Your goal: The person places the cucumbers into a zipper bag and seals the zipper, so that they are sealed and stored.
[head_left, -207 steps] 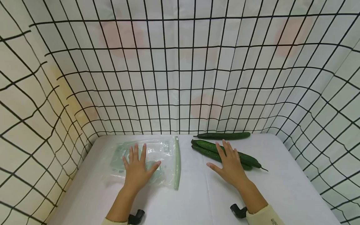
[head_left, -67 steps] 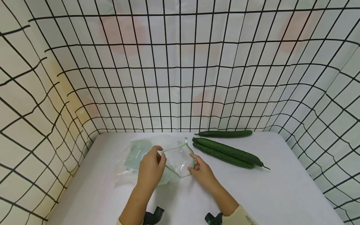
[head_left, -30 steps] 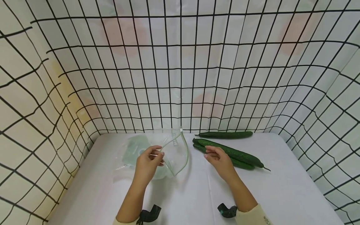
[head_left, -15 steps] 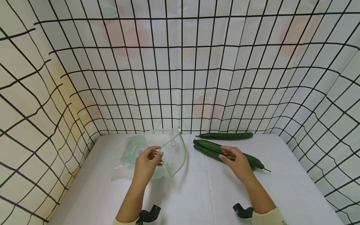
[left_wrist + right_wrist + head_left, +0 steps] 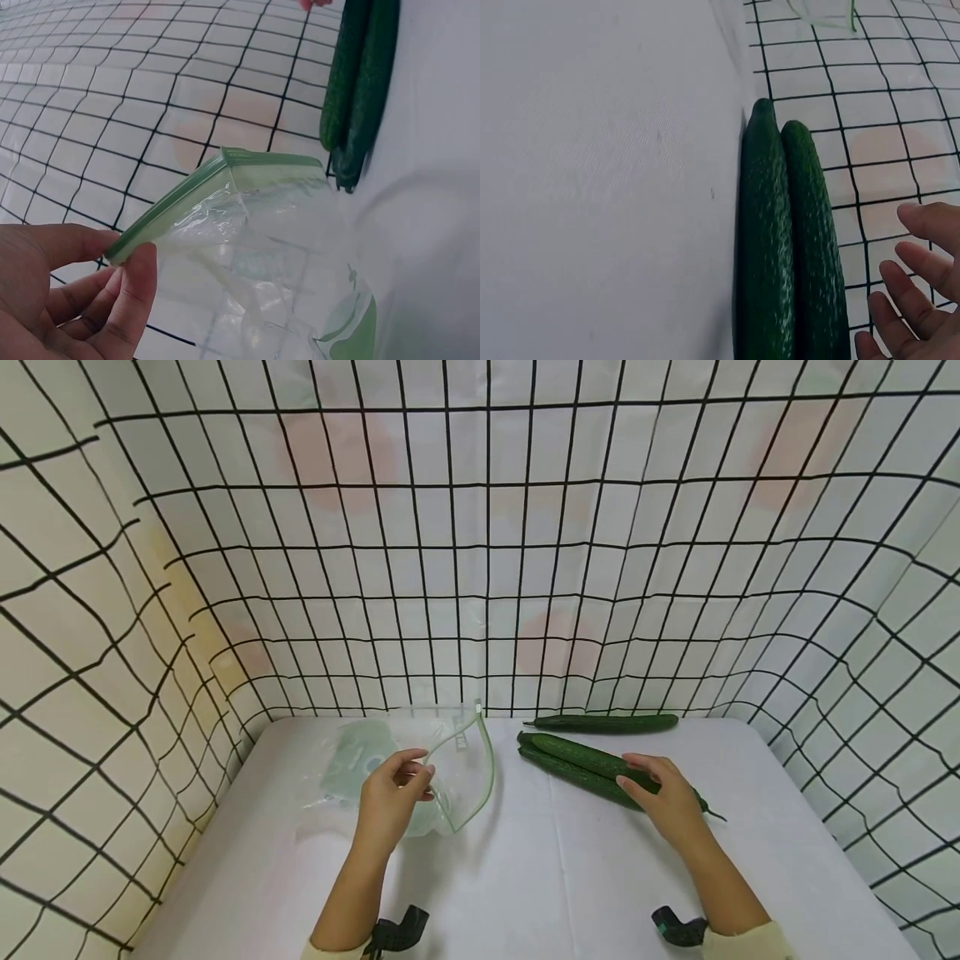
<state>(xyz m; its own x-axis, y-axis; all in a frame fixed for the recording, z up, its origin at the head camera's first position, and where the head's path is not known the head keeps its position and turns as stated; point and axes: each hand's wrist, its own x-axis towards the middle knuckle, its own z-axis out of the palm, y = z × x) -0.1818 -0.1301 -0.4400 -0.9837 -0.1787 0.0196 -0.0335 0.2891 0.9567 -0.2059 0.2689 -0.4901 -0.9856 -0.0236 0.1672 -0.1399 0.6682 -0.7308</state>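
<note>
The left hand (image 5: 392, 789) pinches the green zip edge of a clear plastic bag (image 5: 468, 777), whose mouth stands spread apart. In the left wrist view, the thumb and forefinger of the left hand (image 5: 82, 292) hold one corner of that green rim (image 5: 180, 195). Over the right part of two cucumbers lying side by side (image 5: 573, 764) is the right hand (image 5: 670, 797), fingers apart and bent a little. The right wrist view has the right hand (image 5: 922, 285) beside the pair of cucumbers (image 5: 769, 240), with a gap between them.
A third cucumber (image 5: 607, 723) lies along the back edge of the white table (image 5: 510, 893). A black wire grid (image 5: 487, 552) rises behind and at both sides. Black devices (image 5: 678, 928) are strapped at the wrists.
The right hand let go of the bag rim and moved right, over the cucumbers toward their right end. The left hand stays at the rim, and the bag mouth has been spread apart.
</note>
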